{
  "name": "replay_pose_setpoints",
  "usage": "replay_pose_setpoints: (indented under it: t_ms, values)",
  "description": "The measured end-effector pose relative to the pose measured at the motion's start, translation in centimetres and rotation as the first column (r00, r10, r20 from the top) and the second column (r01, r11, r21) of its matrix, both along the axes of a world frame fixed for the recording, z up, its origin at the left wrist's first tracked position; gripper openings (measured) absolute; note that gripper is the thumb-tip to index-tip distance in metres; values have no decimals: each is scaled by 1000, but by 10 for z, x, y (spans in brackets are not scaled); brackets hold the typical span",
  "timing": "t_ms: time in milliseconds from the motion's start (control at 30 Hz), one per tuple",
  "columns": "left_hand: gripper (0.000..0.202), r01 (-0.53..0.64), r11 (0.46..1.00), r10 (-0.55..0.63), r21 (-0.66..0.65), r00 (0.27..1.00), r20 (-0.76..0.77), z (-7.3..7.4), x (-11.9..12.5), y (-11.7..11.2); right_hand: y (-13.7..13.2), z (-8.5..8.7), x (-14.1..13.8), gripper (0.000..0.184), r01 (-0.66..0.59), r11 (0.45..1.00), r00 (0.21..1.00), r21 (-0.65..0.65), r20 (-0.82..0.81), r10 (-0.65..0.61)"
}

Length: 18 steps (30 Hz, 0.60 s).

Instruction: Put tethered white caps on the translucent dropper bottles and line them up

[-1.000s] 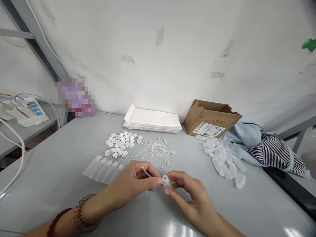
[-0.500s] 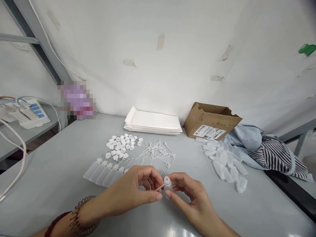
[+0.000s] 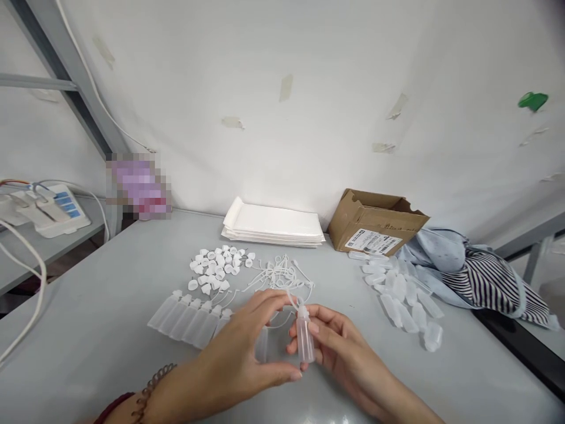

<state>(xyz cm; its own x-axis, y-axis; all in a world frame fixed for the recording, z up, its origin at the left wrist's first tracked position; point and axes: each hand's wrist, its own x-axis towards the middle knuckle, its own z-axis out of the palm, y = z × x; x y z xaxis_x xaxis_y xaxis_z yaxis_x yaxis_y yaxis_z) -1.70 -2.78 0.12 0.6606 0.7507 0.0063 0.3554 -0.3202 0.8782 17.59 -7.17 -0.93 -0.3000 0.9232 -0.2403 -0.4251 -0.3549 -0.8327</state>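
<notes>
My right hand (image 3: 339,350) grips a small translucent plastic bottle (image 3: 304,337) upright above the grey table (image 3: 88,341). My left hand (image 3: 247,353) is curled beside it, thumb under the bottle's base, fingertips on a thin white tether strap (image 3: 292,299) at the bottle's neck. Just left of my hands lies a row of several finished bottles (image 3: 189,315). Beyond them are a heap of white caps (image 3: 216,268) and a tangle of white straps (image 3: 280,274).
Several loose translucent bottles (image 3: 404,294) lie at the right. A cardboard box (image 3: 375,227) and a stack of white padded envelopes (image 3: 273,224) sit by the wall. Striped and blue cloth (image 3: 477,271) drapes the right edge. A white device with cables (image 3: 44,203) rests at the left.
The bottle has been turned from tilted toward me to upright and lifted slightly. My left fingers moved from pinching the strap at the neck to cupping beside the bottle.
</notes>
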Motion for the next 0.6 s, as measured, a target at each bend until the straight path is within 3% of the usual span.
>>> replay_pose_setpoints:
  t_ms: [100,267,467,600]
  values:
    - [68,14,999,-15,50,1000,13,-4,2,-4,-1,-3,-2,20,-44,999,994,-18,-103,42]
    - [42,79,974,-88,211,996,33,-6,6,-6,0,-12,-1,18,-87,996,980,-11,-179,84]
    - [43,37,916,-71,399,995,68,-13,10,-6,-1,-12,-4,19,-104,994,990,14,-90,105]
    - [39,40,847,-64,530,998,27,-15,11,-8,-1,-11,-7,23,-132,988,991,74,10,132]
